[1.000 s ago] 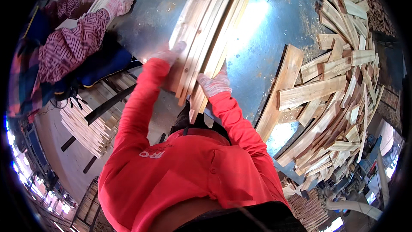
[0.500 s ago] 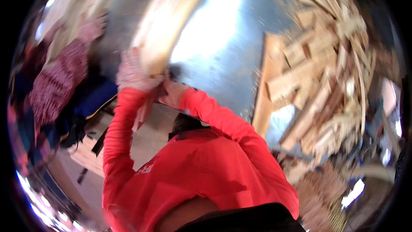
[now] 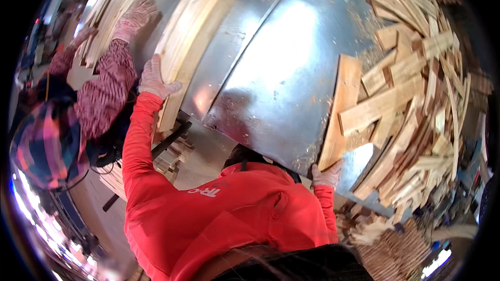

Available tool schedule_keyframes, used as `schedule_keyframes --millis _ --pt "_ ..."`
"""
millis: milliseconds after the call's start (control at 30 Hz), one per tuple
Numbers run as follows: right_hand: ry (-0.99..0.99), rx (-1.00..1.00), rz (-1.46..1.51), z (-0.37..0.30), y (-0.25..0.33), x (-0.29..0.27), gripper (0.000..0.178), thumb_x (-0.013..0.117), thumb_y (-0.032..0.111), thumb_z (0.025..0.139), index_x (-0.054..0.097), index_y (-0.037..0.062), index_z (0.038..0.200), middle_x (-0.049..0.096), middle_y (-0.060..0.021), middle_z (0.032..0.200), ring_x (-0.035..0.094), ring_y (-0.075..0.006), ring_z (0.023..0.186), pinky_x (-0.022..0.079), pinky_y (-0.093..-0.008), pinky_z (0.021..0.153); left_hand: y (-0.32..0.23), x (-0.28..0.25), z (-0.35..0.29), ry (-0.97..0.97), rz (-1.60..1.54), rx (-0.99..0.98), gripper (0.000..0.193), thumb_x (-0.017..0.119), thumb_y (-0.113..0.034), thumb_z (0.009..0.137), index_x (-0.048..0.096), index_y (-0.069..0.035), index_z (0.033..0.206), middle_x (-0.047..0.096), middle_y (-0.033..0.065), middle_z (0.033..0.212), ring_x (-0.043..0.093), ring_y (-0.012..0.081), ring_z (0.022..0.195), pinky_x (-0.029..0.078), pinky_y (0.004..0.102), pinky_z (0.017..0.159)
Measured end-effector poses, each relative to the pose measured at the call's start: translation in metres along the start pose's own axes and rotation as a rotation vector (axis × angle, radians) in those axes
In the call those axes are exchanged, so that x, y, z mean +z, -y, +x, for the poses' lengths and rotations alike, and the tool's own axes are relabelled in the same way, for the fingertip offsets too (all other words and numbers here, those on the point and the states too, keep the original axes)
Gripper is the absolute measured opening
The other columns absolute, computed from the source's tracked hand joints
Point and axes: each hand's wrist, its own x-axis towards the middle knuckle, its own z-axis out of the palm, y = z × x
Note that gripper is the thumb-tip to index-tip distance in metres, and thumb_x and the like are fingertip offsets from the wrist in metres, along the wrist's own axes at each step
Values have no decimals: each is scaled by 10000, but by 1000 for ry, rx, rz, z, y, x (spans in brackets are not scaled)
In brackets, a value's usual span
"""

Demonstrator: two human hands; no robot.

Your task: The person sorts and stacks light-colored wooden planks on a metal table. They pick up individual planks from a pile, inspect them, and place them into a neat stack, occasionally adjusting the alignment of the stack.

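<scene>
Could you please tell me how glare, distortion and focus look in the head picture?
Head view: white glare washes out part of the metal tabletop; head view: fisheye bending shows in the scrap wood toward the right rim; head view: the left hand and board stack look fairly sharp.

Left hand (image 3: 158, 80): glove off-white, tinged pink. Right hand (image 3: 327, 176): glove likewise pinkish white. Long-sleeved shirt (image 3: 229, 208): solid bright red, white lettering on the chest. Stack of boards (image 3: 195, 31) under the left hand: pale cream to light yellow. Desk (image 3: 234, 119): blue-grey metallic, white glare, dark seam line, tan flecks. Single flat board (image 3: 341, 106): warm orange-tan. Offcut heap (image 3: 409, 93): mixed cream, honey and reddish brown. Co-worker's sleeve (image 3: 108, 88): maroon and pale pink, wavy striped pattern. Co-worker's glove (image 3: 135, 19): white-pink. Co-worker's plaid cloth (image 3: 52, 143): checks of navy, pink and orange. Floor (image 3: 200, 158): dull greyish beige.
</scene>
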Motion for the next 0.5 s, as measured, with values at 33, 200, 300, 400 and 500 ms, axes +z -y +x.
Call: schedule_keyframes --millis 33,200,300,400,500 --pt "-109 -127 1 -3 -9 4 1193 781 413 641 59 23 1507 400 -277 1406 431 -438 1266 371 -425 1073 13 27 -7 -90 -65 74 1195 786 -499 593 153 -17 1485 327 267 1442 373 358 1331 325 432 1085" --pt "129 -395 467 -42 -8 -19 1150 802 372 619 146 45 1505 446 -279 1364 495 -394 1226 411 -425 1039 -56 -11 -11 42 48 21 757 648 -456 759 386 -81 1363 489 188 1303 494 324 1162 418 424 942" --pt "471 -745 1137 -30 61 -36 1007 734 432 714 237 -34 1456 547 -200 1251 566 -338 1123 447 -368 991 -150 -38 -14 316 136 455 531 566 -430 859 525 -120 1289 585 141 1220 567 304 1060 473 419 857" --pt "1368 -491 1470 11 123 -79 860 710 382 757 323 -29 1405 571 -214 1154 620 -264 939 526 -341 824 -205 -53 -87 14 -561 697 481 650 -507 821 613 -209 1196 680 140 910 658 354 739 532 461 613" --pt "1874 -251 1761 48 159 -120 821 716 329 760 331 0 1406 571 -255 1102 641 -266 839 566 -371 735 -235 -95 -53 -16 -642 644 594 526 -492 874 542 -102 1322 594 154 1253 492 291 1254 379 557 1033"
